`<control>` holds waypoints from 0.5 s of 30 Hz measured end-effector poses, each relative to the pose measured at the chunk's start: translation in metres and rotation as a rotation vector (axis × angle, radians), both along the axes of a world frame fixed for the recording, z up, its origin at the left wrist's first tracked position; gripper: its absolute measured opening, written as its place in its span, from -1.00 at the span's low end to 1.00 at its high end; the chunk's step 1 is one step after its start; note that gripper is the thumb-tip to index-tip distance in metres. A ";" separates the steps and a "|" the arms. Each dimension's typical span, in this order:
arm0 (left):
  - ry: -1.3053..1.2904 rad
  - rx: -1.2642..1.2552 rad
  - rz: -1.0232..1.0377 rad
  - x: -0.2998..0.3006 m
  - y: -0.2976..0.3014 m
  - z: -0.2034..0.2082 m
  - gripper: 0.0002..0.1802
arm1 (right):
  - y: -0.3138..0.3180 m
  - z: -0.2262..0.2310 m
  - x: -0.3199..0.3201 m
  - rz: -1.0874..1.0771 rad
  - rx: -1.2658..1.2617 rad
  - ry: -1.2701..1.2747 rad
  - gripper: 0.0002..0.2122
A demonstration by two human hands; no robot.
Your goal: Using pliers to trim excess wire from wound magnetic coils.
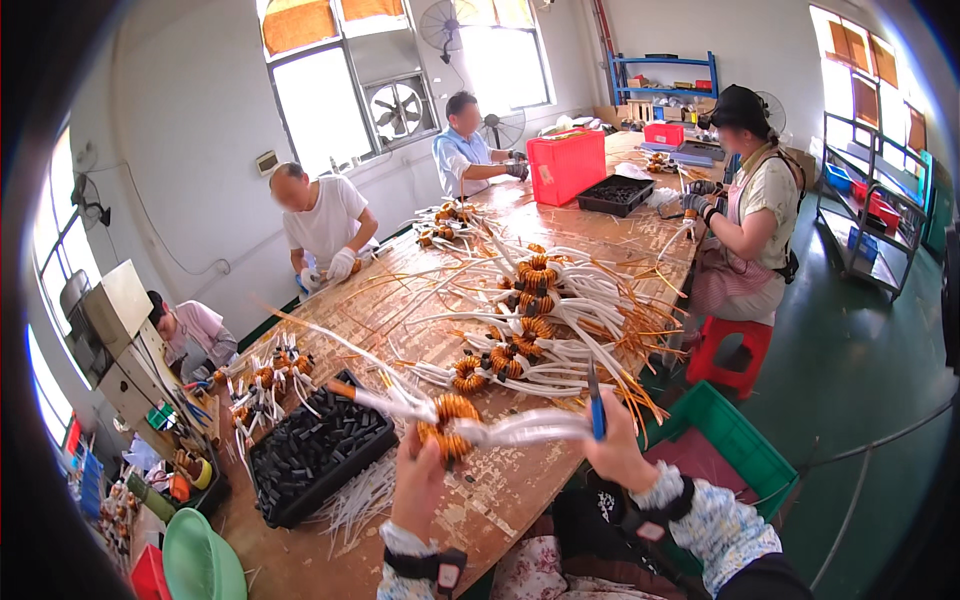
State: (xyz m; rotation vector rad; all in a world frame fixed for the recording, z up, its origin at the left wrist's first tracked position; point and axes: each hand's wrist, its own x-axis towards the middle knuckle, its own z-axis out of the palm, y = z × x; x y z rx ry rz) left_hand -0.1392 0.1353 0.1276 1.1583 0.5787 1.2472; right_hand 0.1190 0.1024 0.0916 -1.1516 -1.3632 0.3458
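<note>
My left hand [418, 480] is closed on a ring coil [455, 412] wound with orange copper wire, held just above the table's near edge. White-sleeved leads [525, 428] run from the coil on both sides, one bundle reaching my right hand [620, 452]. That hand is closed around a slim blue-handled tool [598, 416] whose dark, pointed tip is up; its exact kind is unclear. Whether the fingers also grip the lead ends cannot be made out. Just beyond my hands lies a heap of similar coils [528, 335] with white leads and orange wire ends.
A black tray [340, 450] of short black pieces stands left of my left hand, beside cut white sleeves [360, 505]. A green crate [740, 430] is at my right. Other people sit around the wooden table [500, 510]; a red box [566, 168] stands at its far end.
</note>
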 end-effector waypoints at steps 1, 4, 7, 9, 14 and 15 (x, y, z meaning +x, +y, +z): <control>-0.024 0.034 0.001 0.002 0.020 0.001 -0.34 | 0.020 0.005 0.000 -0.012 0.010 0.070 -0.72; -0.241 -0.002 0.089 -0.008 0.062 -0.016 -0.19 | 0.075 0.026 -0.013 -0.147 -0.042 0.093 -0.73; -0.180 -0.051 0.164 0.005 0.044 -0.009 -0.16 | 0.130 0.002 0.005 -0.208 -0.136 0.128 -0.68; -0.130 -0.051 0.161 0.007 0.025 -0.022 -0.24 | 0.148 -0.019 0.017 -0.241 -0.212 -0.226 -0.63; 0.475 -0.193 -0.090 0.030 -0.019 -0.069 -0.62 | 0.108 -0.037 0.020 -0.220 -0.025 -0.455 -0.64; 0.482 -0.213 -0.120 0.038 -0.023 -0.076 -0.62 | 0.091 -0.039 0.027 -0.238 -0.057 -0.452 -0.64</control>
